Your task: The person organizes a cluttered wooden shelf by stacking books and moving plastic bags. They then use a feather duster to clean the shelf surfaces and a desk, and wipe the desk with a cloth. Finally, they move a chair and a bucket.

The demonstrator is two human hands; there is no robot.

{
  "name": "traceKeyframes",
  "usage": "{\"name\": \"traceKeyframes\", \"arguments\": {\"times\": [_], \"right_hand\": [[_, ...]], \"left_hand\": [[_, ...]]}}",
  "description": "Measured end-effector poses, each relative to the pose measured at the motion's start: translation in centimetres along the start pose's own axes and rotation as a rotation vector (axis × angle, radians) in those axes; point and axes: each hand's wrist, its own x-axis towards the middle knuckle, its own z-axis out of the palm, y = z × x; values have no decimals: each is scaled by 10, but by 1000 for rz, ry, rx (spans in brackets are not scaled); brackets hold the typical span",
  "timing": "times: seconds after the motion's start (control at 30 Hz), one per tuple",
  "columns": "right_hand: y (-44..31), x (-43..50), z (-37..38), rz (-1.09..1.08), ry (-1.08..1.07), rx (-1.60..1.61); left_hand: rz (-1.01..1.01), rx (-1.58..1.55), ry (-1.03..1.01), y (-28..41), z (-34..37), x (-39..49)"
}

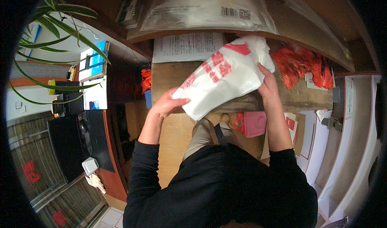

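Observation:
Between my hands, in front of a wooden shelf (169, 77), is a flat white plastic bag (231, 86) with red print, or a folded stack of such bags. My left hand (169, 102) pinches its lower left end, thumb on top. On the other side my right hand (267, 81) grips the right edge, thumb on top and fingers hidden beneath. The bag slants from lower left to upper right and covers part of the shelf and of a printed paper sheet (187, 46) behind it.
Crumpled red plastic bags (302, 66) lie on the shelf at right. Above, a higher shelf holds a clear plastic package (205, 16). A pink container (254, 123) is low beneath the shelf. At left are a desk (113, 155), a black monitor (65, 146) and overhanging plant leaves (57, 58).

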Motion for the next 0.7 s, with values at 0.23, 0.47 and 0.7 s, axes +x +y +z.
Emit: {"name": "traceKeyframes", "arguments": {"times": [0.23,0.47,0.7], "right_hand": [[17,-3,75,330,-192,-555],[15,9,82,-104,-408,-1008],[38,-35,1,383,-564,-657]], "left_hand": [[27,-133,-332,10,3,15],[142,-560,-40,-9,27,43],[248,-1005,0,-34,30,71]]}}
